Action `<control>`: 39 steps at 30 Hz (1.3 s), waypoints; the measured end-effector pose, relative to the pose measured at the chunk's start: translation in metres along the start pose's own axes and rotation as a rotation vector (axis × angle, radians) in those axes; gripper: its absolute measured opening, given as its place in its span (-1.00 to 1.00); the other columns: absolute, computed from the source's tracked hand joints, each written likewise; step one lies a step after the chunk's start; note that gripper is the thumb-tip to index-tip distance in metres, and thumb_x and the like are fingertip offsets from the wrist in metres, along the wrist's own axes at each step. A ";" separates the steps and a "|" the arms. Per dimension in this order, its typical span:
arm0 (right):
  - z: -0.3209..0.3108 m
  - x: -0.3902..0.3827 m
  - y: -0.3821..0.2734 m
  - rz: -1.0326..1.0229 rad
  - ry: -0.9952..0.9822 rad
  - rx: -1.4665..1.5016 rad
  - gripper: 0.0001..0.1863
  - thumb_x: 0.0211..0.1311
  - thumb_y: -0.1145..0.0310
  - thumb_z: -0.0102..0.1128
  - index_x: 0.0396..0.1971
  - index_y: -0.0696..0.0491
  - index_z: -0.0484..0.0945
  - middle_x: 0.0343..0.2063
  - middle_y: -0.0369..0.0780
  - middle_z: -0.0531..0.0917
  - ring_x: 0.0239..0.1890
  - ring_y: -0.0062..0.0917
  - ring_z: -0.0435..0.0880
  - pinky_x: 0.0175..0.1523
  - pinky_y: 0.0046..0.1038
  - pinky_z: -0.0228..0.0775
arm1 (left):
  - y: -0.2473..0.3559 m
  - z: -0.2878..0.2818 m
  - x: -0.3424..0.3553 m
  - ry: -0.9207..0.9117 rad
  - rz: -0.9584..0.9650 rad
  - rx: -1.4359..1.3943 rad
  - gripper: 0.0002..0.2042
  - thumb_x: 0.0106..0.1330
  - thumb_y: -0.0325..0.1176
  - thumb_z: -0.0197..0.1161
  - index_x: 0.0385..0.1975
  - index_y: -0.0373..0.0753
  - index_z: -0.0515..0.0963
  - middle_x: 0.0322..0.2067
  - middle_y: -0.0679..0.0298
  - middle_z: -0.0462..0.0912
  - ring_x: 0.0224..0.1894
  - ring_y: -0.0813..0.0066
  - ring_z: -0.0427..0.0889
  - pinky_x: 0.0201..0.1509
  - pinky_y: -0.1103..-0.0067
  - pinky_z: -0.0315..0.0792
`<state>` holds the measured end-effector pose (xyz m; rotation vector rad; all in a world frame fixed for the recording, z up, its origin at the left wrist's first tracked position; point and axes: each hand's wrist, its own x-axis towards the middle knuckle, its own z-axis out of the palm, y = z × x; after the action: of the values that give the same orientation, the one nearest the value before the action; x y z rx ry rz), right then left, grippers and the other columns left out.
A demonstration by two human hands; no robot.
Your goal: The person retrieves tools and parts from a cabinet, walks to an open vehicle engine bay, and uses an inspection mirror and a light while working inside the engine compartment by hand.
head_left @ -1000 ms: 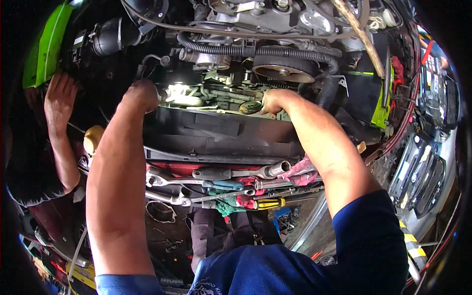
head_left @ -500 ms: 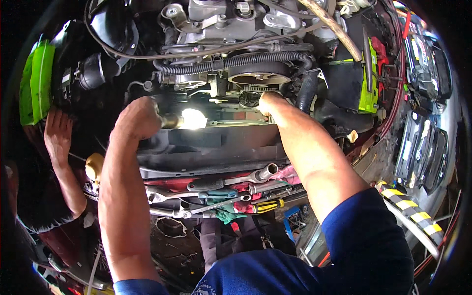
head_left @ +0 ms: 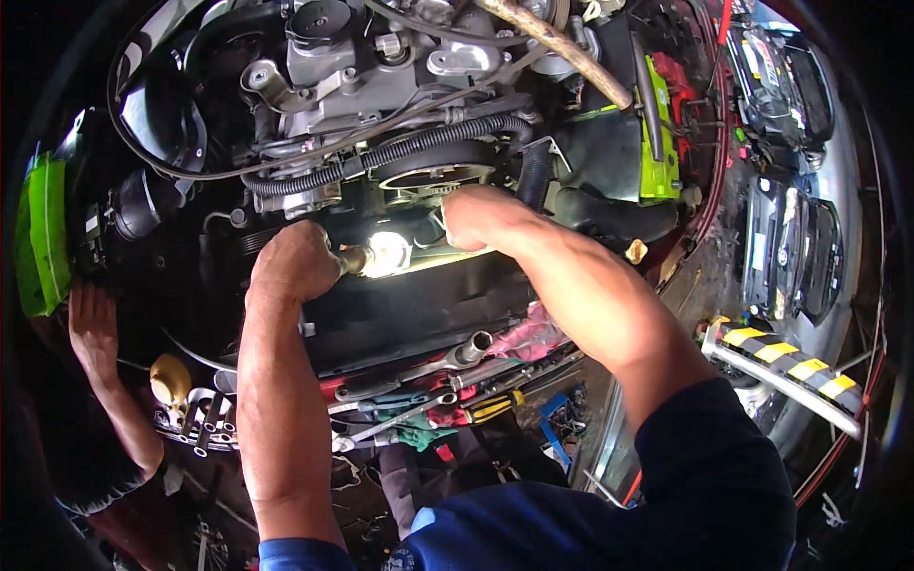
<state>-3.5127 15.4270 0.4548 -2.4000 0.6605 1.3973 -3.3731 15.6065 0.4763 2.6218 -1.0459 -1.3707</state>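
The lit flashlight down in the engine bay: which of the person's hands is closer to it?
Left. The left hand grips the flashlight by its handle; the right hand sits just beside its glowing head.

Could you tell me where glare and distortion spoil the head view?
Head view: the lit torch in the left hand blows out to white beside the right hand; fisheye bends the striped bar near the rim; corners fall black.

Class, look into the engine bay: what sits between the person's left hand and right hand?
In the head view, a lit torch head glows between the left hand and the right hand; the left hand holds it.
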 end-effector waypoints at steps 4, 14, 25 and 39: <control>-0.018 -0.050 0.014 -0.025 0.077 -0.056 -0.77 0.02 0.46 0.05 -0.39 0.25 0.63 -0.34 0.09 0.64 -0.23 -0.13 0.66 -0.12 -0.24 0.49 | 0.000 0.003 0.004 -0.027 -0.028 -0.044 -0.44 0.03 0.10 0.36 -0.25 -0.37 0.63 -0.24 -0.09 0.64 -0.11 0.04 0.62 -0.02 0.31 0.46; 0.006 -0.127 0.167 0.185 0.252 -0.149 -0.69 0.10 0.21 0.26 -0.46 0.21 0.62 -0.52 0.00 0.62 -0.44 -0.21 0.61 -0.25 -0.26 0.43 | -0.004 0.015 0.015 0.017 -0.051 -0.045 -0.63 0.03 -0.10 0.36 -0.34 -0.31 0.64 -0.29 -0.04 0.65 -0.16 0.08 0.64 -0.06 0.33 0.46; 0.045 0.008 0.144 -0.106 -0.130 -0.193 -0.69 0.01 0.29 0.18 -0.23 0.11 0.65 -0.17 0.00 0.64 -0.08 -0.15 0.62 0.00 -0.23 0.44 | -0.002 0.013 0.018 -0.030 -0.044 -0.011 -0.53 0.04 0.00 0.36 -0.25 -0.32 0.64 -0.24 -0.05 0.65 -0.12 0.06 0.63 -0.03 0.32 0.48; 0.132 0.140 0.127 -0.358 -0.036 0.335 -0.60 0.16 0.12 0.21 -0.18 0.16 0.57 -0.42 0.02 0.64 -0.33 -0.24 0.64 -0.17 -0.28 0.42 | -0.001 0.014 0.028 -0.063 -0.052 -0.035 -0.56 0.07 -0.01 0.33 -0.26 -0.31 0.64 -0.26 -0.07 0.64 -0.12 0.04 0.62 0.00 0.31 0.46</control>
<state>-3.6170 15.3453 0.2663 -2.0953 0.3911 1.0835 -3.3719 15.5955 0.4468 2.6147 -0.9580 -1.4776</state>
